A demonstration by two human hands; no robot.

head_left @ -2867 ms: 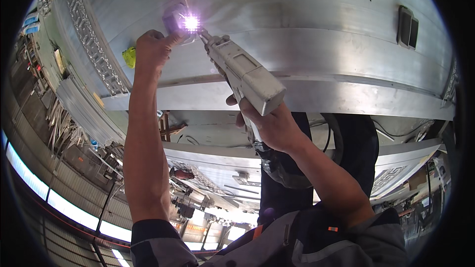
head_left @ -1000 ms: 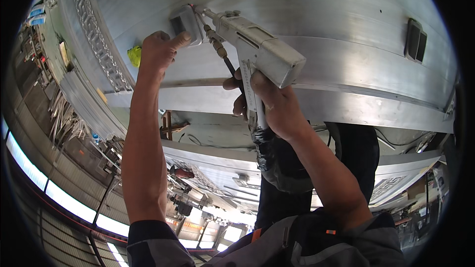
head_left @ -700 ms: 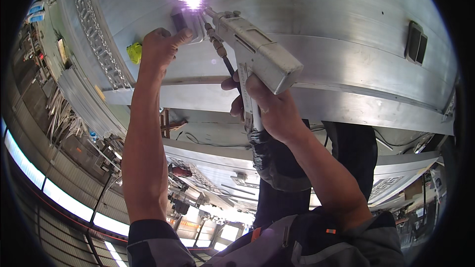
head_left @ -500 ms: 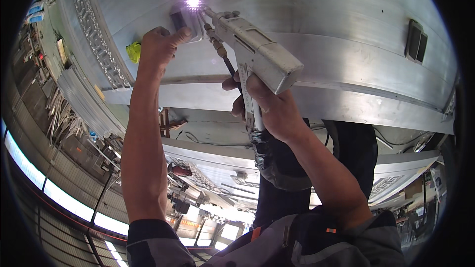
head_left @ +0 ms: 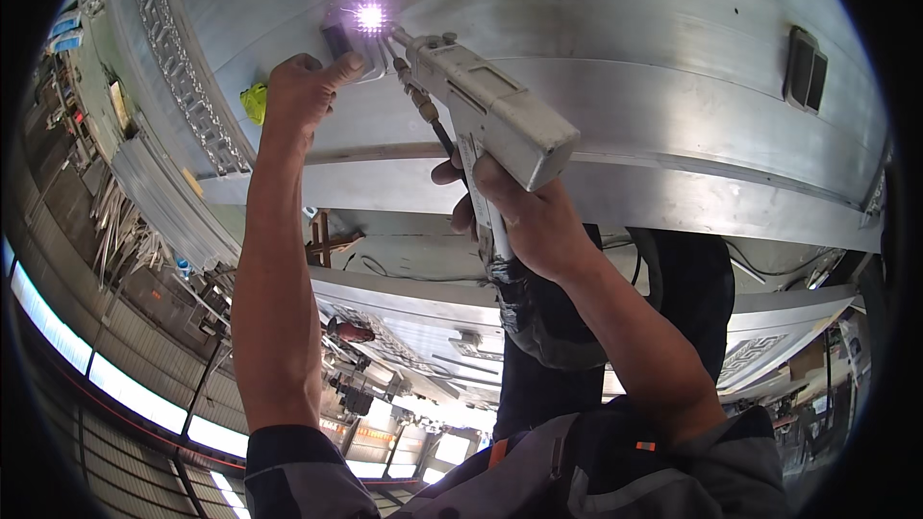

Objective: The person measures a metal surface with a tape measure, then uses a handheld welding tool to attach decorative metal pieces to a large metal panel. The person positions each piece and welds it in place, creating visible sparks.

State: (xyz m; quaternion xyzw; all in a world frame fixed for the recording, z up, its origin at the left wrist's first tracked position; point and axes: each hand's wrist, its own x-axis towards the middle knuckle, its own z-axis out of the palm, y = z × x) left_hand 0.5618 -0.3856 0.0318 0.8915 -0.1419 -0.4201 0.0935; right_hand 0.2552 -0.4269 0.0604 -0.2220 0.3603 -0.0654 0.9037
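Note:
My right hand is wrapped round the grip of a pale grey, boxy welding gun. Its nozzle points up and left at a bright violet-white weld spot with sparks. Right beside the glow sits a metal recessed handle with a dark hollow, set on a large brushed metal panel. My left hand is closed at the near-left edge of that handle, fingers curled and thumb laid against it. Glare hides part of the handle's far end. A hose runs from the nozzle side to the grip.
A similar recessed handle sits at the panel's right. Patterned trim runs down its left side, near a yellow-green scrap. A thick, dark-wrapped cable hangs from the gun toward my legs. Metal strips lie at the left.
The weld spot and gun have shifted slightly down and left in the picture, along with my left hand. Both hands keep their hold.

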